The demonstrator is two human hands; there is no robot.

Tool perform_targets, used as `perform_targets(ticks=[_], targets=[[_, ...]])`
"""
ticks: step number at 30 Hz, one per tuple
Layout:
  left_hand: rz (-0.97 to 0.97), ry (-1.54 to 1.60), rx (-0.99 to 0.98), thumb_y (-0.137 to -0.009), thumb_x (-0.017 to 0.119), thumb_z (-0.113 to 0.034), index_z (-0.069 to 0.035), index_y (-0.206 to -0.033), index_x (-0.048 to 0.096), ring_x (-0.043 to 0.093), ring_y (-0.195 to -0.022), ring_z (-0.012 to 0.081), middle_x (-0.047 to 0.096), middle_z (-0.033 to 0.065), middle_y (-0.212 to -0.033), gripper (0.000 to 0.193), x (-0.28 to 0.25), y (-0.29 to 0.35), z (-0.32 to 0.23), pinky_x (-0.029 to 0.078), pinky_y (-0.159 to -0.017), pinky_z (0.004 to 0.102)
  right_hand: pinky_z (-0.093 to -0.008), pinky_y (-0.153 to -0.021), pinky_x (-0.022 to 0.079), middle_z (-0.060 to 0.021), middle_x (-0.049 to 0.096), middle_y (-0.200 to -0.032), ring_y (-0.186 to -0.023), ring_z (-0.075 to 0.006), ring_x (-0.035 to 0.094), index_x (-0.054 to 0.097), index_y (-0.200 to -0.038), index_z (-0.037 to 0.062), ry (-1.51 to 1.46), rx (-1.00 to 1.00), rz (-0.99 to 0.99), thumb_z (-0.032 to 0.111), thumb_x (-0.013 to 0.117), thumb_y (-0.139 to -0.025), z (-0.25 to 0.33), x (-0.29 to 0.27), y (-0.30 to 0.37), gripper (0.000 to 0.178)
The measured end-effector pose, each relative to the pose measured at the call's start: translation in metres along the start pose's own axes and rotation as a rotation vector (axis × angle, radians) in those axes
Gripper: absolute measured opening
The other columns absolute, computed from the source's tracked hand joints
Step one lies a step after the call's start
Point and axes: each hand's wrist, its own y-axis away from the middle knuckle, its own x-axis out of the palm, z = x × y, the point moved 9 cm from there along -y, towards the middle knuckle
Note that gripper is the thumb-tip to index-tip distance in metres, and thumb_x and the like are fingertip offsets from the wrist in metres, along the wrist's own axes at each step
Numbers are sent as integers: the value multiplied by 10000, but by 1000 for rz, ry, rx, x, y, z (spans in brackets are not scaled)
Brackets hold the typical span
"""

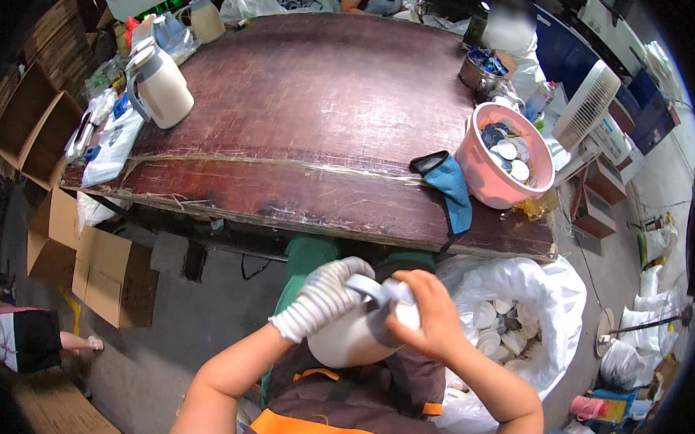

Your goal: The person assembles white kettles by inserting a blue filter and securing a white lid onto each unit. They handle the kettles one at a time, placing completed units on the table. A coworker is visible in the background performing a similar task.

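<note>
A cream vacuum jug with a grey collar and handle lies tilted across my lap, below the table's front edge. My left hand, in a striped knit glove, is closed round the jug at its grey handle. Bare, my right hand grips the jug's top end, its fingers curled over the grey lid part. Just right of my lap, a large white plastic bag stands open with many pale round caps inside. The jug's underside is hidden by my arm and apron.
On the dark red table, a similar jug stands at left, another jug behind it. At right sit a pink bucket of round discs and a blue cloth. Cardboard boxes and a person are at left.
</note>
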Motion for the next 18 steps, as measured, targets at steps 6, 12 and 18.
perform_targets(ticks=[6, 12, 18], targets=[[88, -289, 215, -807, 649, -286, -77, -1237, 584, 639, -936, 375, 656, 208, -1037, 482, 37, 44, -39, 510, -803, 411, -499, -1126, 223, -236, 290, -1497, -1394, -414, 255, 413, -1413, 96, -84, 136, -41, 487, 642, -818, -41, -7, 3, 748], [433, 222, 38, -753, 716, -100, -49, -1131, 641, 590, -790, 80, 673, 10, -898, 388, 5, 16, -12, 498, -688, 254, -497, -1067, 318, -124, 561, -1251, -1224, -321, 509, 623, -1200, 168, 93, -556, 236, 548, 687, -745, 43, -4, 8, 596], [67, -169, 422, -801, 635, -289, -67, -1290, 518, 521, -1191, 369, 539, 223, -1267, 549, 73, 68, -36, 412, -1009, 378, -405, -967, 418, -211, 589, -1176, -1118, -367, 553, 578, -1211, 11, -79, 327, 105, 384, 549, -904, -80, 20, -22, 483]])
